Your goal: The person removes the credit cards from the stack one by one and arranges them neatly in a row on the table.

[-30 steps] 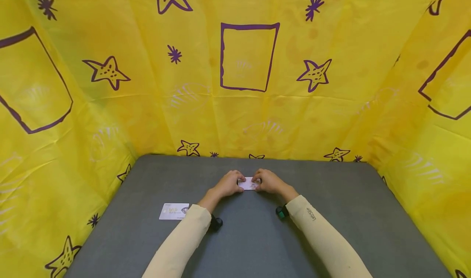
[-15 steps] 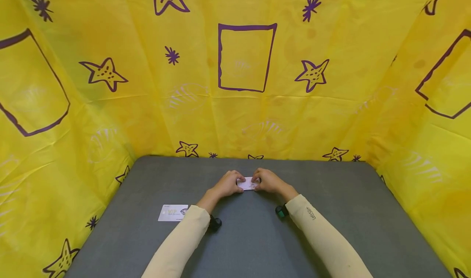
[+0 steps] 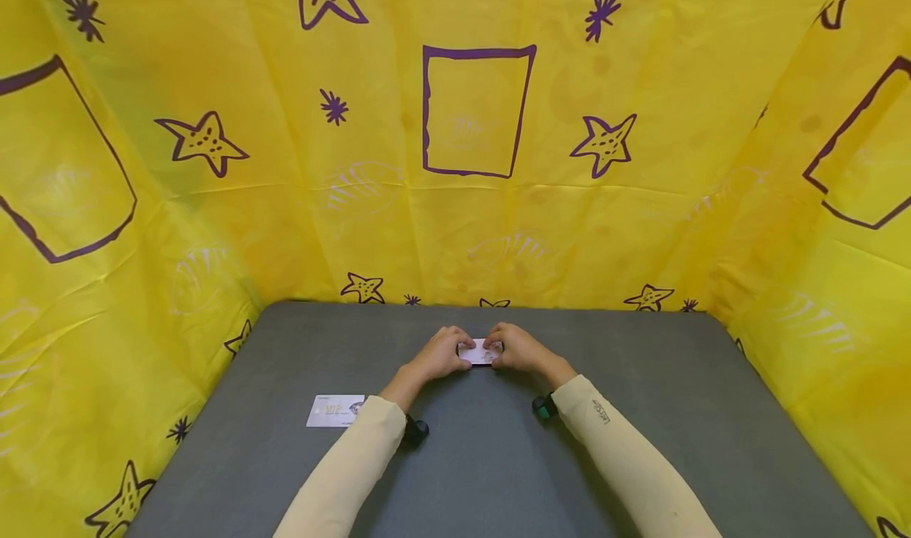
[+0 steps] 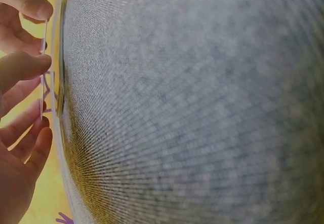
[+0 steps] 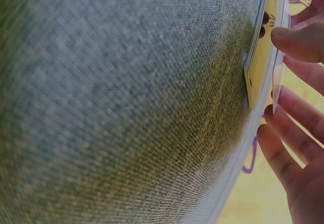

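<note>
A small white card (image 3: 477, 352) with a faint print is held level between my two hands at the far middle of the table. My left hand (image 3: 443, 353) pinches its left end between thumb and fingers, and my right hand (image 3: 524, 350) pinches the right end the same way. Seen edge-on in the right wrist view, the card (image 5: 276, 79) stands apart from a thin stack of cards (image 5: 248, 74) on the table below it. The left wrist view also has this stack (image 4: 61, 84). Another white card marked VIP (image 3: 334, 411) lies left of my left forearm, its right edge overlapped by the sleeve.
The dark grey table (image 3: 640, 443) ends at a yellow cloth backdrop (image 3: 455, 229) with purple starfish drawings, which closes it in at the back and both sides. A black strap device sits on each wrist.
Both hands have risen slightly with the card, and a dark gap now shows under its near edge. The VIP card has stayed in place.
</note>
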### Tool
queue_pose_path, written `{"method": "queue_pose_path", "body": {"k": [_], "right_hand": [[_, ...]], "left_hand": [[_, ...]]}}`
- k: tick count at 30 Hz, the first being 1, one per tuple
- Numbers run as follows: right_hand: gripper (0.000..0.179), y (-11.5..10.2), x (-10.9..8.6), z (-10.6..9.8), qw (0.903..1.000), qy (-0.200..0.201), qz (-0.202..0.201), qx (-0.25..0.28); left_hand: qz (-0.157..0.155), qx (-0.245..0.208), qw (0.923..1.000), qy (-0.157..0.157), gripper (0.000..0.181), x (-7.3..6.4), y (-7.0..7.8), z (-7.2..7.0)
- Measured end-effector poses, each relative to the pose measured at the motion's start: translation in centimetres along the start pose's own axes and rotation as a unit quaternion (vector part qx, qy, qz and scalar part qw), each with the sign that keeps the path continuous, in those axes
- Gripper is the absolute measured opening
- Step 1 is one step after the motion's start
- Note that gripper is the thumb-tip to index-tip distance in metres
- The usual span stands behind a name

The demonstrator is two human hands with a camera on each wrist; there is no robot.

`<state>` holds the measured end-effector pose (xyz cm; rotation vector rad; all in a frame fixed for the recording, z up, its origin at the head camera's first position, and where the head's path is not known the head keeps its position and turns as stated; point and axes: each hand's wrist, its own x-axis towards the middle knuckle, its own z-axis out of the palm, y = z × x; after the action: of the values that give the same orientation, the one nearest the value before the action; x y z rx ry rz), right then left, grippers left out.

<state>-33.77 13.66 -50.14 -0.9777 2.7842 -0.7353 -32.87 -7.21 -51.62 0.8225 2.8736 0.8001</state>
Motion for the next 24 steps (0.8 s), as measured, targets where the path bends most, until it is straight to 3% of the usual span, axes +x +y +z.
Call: {"method": "queue_pose_path", "body": {"k": [10,24], "right_hand": [[0.031,-0.18,0.17,0.31,0.9997,-0.005,0.022,-0.006],[0.032,-0.54,-0.09,0.08,0.9996,-0.004,0.029,-0.001]], "left_hand": [[-0.016,-0.012,0.9998,-0.004,0.032,-0.22,0.27,0.03],[0.004,0.015,0.9999,0.007,0.033,-0.32,0.45,-0.16]]}}
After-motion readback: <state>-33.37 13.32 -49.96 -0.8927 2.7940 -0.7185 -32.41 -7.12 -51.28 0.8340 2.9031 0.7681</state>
